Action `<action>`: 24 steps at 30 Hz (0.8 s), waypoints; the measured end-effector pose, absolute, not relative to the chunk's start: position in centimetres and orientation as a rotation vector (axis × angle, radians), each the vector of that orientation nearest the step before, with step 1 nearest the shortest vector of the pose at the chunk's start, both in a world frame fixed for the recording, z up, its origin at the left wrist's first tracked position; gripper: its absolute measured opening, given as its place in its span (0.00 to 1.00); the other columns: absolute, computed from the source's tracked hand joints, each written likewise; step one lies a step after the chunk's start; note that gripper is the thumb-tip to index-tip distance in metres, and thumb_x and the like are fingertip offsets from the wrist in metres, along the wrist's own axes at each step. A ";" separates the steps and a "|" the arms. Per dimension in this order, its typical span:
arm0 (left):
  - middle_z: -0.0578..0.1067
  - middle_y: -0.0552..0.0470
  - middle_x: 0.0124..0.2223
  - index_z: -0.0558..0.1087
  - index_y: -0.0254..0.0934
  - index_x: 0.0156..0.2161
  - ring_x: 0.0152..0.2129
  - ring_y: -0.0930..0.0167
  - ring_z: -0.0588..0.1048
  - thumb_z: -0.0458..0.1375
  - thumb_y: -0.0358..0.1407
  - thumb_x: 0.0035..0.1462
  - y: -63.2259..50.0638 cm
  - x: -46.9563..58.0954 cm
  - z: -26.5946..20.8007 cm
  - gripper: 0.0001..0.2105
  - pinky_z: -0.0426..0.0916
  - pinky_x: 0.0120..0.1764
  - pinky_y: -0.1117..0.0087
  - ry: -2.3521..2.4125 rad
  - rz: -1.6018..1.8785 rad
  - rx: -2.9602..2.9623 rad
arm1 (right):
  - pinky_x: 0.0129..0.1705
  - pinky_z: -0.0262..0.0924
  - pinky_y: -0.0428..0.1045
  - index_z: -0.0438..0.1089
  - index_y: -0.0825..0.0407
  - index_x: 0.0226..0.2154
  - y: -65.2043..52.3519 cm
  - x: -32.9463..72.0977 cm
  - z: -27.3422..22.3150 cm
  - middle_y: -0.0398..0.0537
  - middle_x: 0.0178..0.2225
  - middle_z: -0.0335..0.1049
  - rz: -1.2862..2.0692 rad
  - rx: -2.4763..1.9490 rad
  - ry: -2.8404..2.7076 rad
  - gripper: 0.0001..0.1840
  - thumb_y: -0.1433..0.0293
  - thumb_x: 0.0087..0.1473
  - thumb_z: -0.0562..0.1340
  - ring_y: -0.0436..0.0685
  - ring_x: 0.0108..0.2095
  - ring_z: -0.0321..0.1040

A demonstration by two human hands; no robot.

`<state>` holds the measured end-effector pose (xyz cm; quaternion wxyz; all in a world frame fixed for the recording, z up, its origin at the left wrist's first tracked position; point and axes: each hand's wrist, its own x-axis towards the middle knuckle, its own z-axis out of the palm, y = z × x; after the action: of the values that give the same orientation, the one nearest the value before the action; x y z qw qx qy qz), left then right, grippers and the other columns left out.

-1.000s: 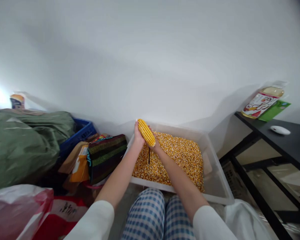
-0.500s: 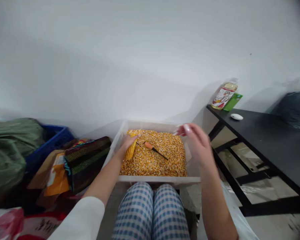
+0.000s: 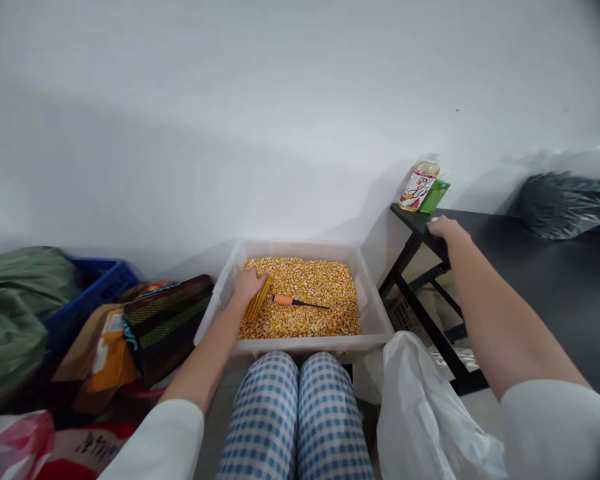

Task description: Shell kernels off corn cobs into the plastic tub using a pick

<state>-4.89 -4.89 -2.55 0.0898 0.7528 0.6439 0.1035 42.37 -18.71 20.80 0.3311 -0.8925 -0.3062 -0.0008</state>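
Observation:
My left hand (image 3: 247,285) is closed round a yellow corn cob (image 3: 258,299) at the left side of a translucent plastic bin (image 3: 313,344). Loose corn kernels (image 3: 325,280) fill the lower part of the bin. On the kernels, right of the cob, lies a screwdriver-like tool (image 3: 284,300) with an orange handle and a thin dark shaft. My right hand (image 3: 449,230) reaches to the near-left edge of the black table (image 3: 520,267). Its fingers are curled over a small white oval object (image 3: 434,219), mostly covered by them.
A labelled bottle (image 3: 419,185) and a green box (image 3: 434,196) stand on the table by the wall, with a dark bundle in clear plastic (image 3: 570,203) farther right. A white plastic bag (image 3: 420,413) is beside my right knee. At left are a blue crate (image 3: 97,287) and several bags.
My right hand has moved from above the bin's right side out to the white object on the table. The view has turned right. My left hand still holds the corn cob.

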 end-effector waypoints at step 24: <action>0.71 0.51 0.26 0.71 0.36 0.42 0.23 0.71 0.69 0.40 0.49 0.61 -31.7 -5.9 5.7 0.23 0.64 0.27 0.71 0.706 0.812 1.550 | 0.47 0.62 0.53 0.57 0.46 0.52 -35.8 13.1 13.6 0.50 0.49 0.63 0.622 -1.405 -1.737 0.28 0.69 0.48 0.64 0.58 0.47 0.64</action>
<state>-5.94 -31.69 5.70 0.5870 0.6650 0.3031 0.3483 13.12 -35.79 13.61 0.3997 -0.5554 -0.6866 0.2457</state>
